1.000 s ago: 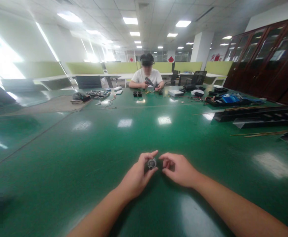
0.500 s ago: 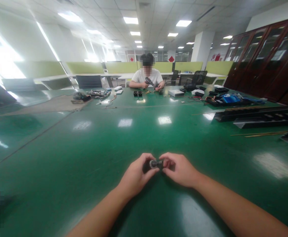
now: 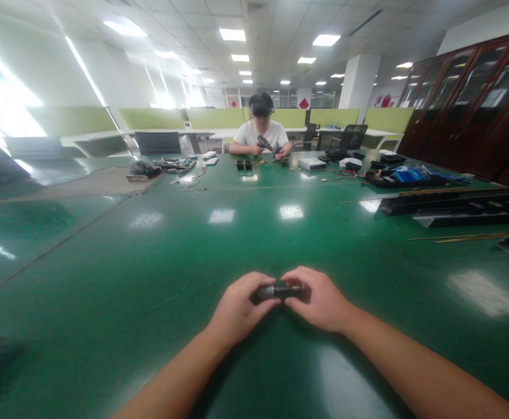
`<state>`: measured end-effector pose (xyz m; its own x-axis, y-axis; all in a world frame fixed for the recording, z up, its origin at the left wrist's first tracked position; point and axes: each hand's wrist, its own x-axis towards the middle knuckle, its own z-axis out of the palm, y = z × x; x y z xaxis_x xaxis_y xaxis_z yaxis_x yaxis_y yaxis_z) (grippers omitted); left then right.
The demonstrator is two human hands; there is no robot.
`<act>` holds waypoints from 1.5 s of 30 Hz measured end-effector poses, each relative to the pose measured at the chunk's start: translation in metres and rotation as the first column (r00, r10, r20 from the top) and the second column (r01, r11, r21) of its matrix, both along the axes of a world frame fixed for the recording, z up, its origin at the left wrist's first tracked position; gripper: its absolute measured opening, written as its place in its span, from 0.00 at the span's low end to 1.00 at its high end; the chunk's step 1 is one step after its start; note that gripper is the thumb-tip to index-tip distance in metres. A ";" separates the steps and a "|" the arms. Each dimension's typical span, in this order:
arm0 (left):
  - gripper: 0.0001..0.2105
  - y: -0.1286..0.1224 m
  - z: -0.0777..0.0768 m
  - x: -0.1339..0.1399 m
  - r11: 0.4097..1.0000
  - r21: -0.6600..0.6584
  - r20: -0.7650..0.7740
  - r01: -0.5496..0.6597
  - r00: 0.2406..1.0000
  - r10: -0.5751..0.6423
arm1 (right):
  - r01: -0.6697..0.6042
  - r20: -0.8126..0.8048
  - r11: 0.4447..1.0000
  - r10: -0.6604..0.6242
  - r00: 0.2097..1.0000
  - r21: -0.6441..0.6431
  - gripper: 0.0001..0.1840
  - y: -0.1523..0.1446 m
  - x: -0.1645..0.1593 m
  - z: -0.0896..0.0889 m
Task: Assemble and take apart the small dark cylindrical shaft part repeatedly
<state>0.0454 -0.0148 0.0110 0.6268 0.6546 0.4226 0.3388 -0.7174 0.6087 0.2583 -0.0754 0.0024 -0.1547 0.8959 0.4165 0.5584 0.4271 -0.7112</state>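
Just above the green table (image 3: pixel 219 250) I have a small dark cylindrical part (image 3: pixel 268 292) lying sideways between my hands, with a grey metallic section and a narrower black, ridged end pointing right. My left hand (image 3: pixel 237 305) is closed round its thicker left end, thumb below and fingers above. At the narrow end, the thumb and fingers of my right hand (image 3: pixel 324 299) curl round the part. The left end is hidden inside my left hand, and the exact kind of part cannot be made out.
Across the table a person (image 3: pixel 243 137) in a white shirt holds a dark power drill (image 3: pixel 264 143). Black blocks (image 3: pixel 244 166) stand before them. Long black metal channels (image 3: pixel 455 203) and thin rods lie to the right. Tools and a blue bundle (image 3: pixel 409 173) sit at the far right.
The part has turned from pointing partly towards me to lying sideways, showing more of its length. My right-hand fingers have spread a little and shifted; my left hand stays nearly in place.
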 end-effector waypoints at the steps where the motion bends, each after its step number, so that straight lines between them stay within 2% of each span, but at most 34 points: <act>1: 0.11 0.000 -0.001 0.000 1.000 -0.001 -0.004 0.011 1.000 -0.011 | -0.005 0.003 1.000 0.005 1.000 0.002 0.19 0.000 0.000 0.000; 6: 0.10 0.000 -0.003 0.000 1.000 0.003 -0.017 0.031 0.999 -0.031 | -0.042 0.011 0.999 0.041 0.999 0.016 0.17 -0.001 0.000 0.000; 13: 0.15 -0.001 -0.001 0.000 0.999 -0.007 -0.028 -0.033 0.999 0.033 | -0.026 0.021 0.999 0.026 0.999 -0.027 0.16 -0.001 -0.002 -0.001; 19: 0.11 -0.001 0.000 0.001 1.000 0.023 -0.039 -0.012 0.999 0.013 | -0.036 0.020 0.999 0.037 0.999 -0.020 0.16 -0.002 -0.003 0.001; 45: 0.10 -0.002 -0.003 0.001 1.000 0.021 -0.058 -0.022 0.998 0.024 | -0.037 0.030 0.999 0.038 0.999 -0.031 0.08 -0.001 -0.002 -0.001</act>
<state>0.0465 -0.0171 0.0082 0.6357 0.6605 0.3995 0.3898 -0.7213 0.5724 0.2565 -0.0764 0.0015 -0.2007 0.9014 0.3838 0.5639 0.4266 -0.7071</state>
